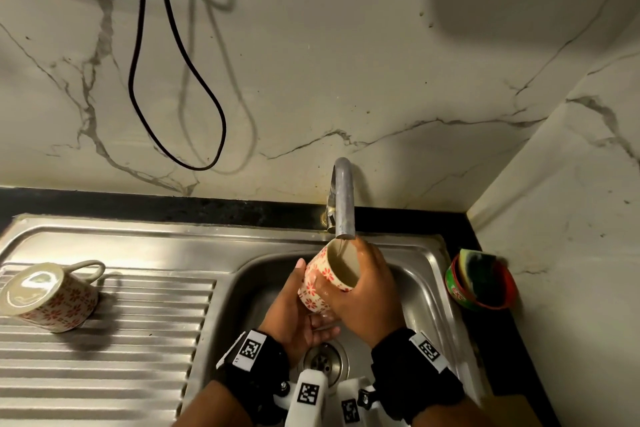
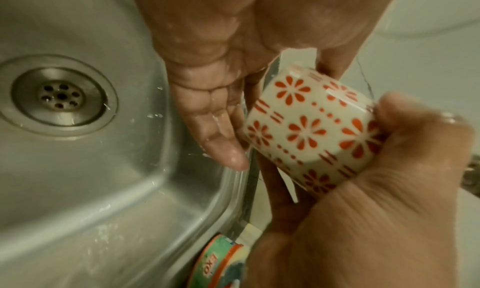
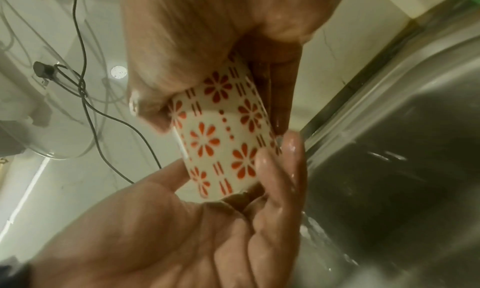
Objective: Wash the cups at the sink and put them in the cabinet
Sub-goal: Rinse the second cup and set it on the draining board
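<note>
A cream cup with red flowers (image 1: 318, 284) (image 2: 309, 132) (image 3: 223, 140) is held tilted over the sink basin (image 1: 419, 291), its mouth under the faucet (image 1: 344, 198). A thin stream of water runs into it. My right hand (image 1: 367, 291) (image 2: 389, 189) (image 3: 194, 45) grips the cup round its rim end, thumb on one side and fingers on the other. My wet left hand (image 1: 291, 315) (image 2: 215, 66) (image 3: 182, 230) supports the base with straight fingers, thumb lying along the side. A second matching cup (image 1: 52, 295) stands upside down on the drainboard (image 1: 121, 357) at the left.
A round red and green tub with a sponge (image 1: 481, 279) (image 2: 221, 261) sits on the black counter right of the sink. The drain (image 1: 322, 357) (image 2: 61, 96) lies below my hands. Black and white cables (image 1: 173, 80) hang on the marble wall.
</note>
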